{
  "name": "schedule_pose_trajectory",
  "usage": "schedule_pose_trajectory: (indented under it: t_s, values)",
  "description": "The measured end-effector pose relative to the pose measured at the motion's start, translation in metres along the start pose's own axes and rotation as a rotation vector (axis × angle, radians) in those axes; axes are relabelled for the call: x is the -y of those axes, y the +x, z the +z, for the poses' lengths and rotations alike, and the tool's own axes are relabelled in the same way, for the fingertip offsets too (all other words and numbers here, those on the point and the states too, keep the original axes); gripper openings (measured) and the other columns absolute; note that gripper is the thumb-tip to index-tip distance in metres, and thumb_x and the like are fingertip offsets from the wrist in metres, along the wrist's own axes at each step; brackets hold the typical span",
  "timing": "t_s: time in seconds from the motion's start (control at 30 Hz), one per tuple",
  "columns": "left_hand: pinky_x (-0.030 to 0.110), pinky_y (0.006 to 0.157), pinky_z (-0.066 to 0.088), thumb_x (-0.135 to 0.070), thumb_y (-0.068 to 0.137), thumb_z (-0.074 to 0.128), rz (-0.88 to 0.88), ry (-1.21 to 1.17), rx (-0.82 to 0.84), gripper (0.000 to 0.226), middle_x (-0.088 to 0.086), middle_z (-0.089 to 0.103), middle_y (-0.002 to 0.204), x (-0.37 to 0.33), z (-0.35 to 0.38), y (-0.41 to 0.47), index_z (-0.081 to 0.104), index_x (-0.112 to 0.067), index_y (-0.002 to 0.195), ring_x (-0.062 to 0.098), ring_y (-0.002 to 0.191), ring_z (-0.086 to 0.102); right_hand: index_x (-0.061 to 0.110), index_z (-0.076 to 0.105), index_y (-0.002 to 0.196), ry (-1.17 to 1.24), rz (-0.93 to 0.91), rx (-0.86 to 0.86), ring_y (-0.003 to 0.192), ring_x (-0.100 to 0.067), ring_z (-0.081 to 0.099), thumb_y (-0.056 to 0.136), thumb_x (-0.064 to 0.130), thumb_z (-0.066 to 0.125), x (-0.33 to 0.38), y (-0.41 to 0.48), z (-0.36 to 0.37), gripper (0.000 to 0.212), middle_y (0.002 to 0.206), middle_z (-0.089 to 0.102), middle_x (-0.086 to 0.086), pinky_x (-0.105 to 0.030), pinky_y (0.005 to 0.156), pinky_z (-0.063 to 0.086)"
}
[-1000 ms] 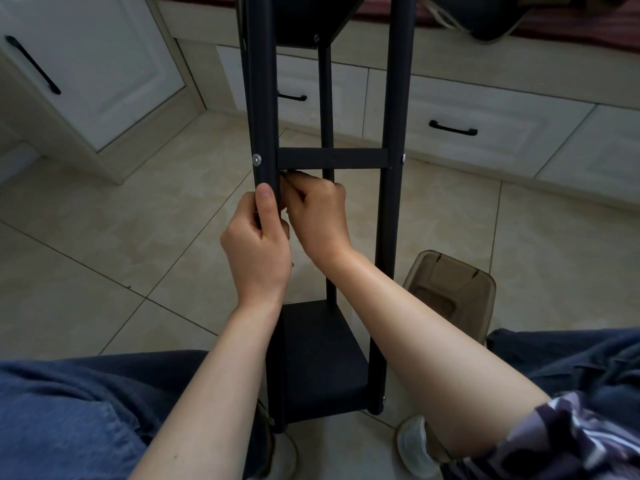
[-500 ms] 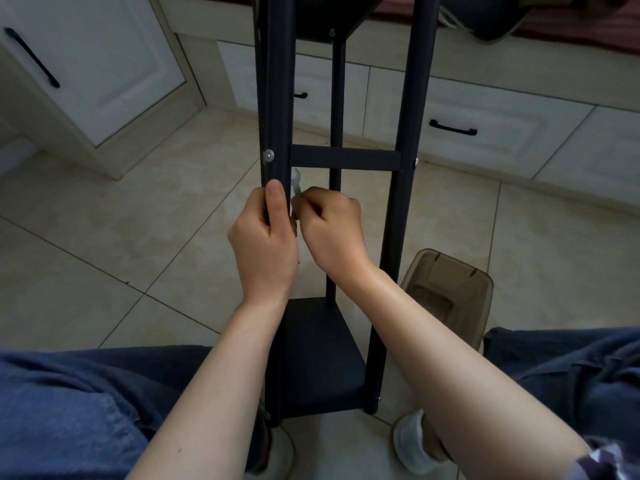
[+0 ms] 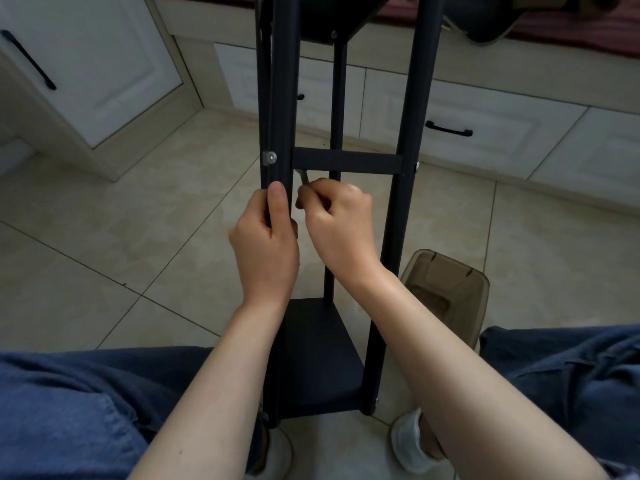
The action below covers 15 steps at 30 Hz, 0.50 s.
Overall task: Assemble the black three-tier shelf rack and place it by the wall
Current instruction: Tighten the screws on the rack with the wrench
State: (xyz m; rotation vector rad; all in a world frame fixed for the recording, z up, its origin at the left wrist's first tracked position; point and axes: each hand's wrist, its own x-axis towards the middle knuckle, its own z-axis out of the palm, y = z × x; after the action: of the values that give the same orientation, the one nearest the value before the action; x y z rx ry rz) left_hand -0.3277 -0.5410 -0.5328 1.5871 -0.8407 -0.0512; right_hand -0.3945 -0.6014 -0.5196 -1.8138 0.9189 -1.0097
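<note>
our left hand (image 3: 265, 244): fingers curled round rack post (image 3: 284, 98), thumb up | our right hand (image 3: 337, 223): fisted, pinching small metal tool (image 3: 304, 177) | both our forearms raised

floor (image 3: 104, 254): beige tiles | on it: black rack (image 3: 318, 358), upright | brown translucent bin (image 3: 446, 282) just beside it

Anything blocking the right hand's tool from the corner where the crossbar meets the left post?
Nothing visible. The right hand pinches a metal tool whose tip reaches to that corner under the crossbar; the left hand grips the post just below, beside the tool, not across it.
</note>
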Motion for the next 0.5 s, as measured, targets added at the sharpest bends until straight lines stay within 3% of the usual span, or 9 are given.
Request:
schedule_pose_trajectory:
  t_s: [0.23,0.37,0.5]
  values:
    - [0.011,0.054,0.036,-0.029,0.109,0.042,-0.018,0.005,0.006,0.039,-0.01,0.049,0.059,0.005,-0.002,0.001,0.056,-0.014,0.077,0.002,0.055,0.052,0.005,0.075,0.083,0.029,-0.022,-0.009,0.057,-0.01,0.058,0.098,0.011,0.058,0.001,0.006,0.002,0.024,0.067,0.068,0.0,-0.02,0.055,0.046]
    - [0.01,0.054,0.035,-0.027,0.109,0.041,-0.011,0.013,0.005,0.038,-0.011,0.048,0.059,0.004,-0.002,0.001,0.054,-0.014,0.076,0.001,0.054,0.051,0.0,0.072,0.074,0.04,-0.03,0.015,0.055,-0.018,0.059,0.099,0.012,0.057,-0.004,0.008,0.005,0.031,0.061,0.065,-0.008,-0.035,0.06,0.05]
    - [0.008,0.054,0.036,-0.024,0.109,0.041,0.01,0.01,0.002,0.037,-0.013,0.046,0.058,0.002,-0.003,0.001,0.052,-0.02,0.074,-0.002,0.054,0.052,0.001,0.073,0.078,0.08,0.007,0.039,0.06,-0.016,0.064,0.1,0.015,0.057,-0.008,0.01,0.013,0.03,0.066,0.069,-0.008,-0.033,0.065,0.053]
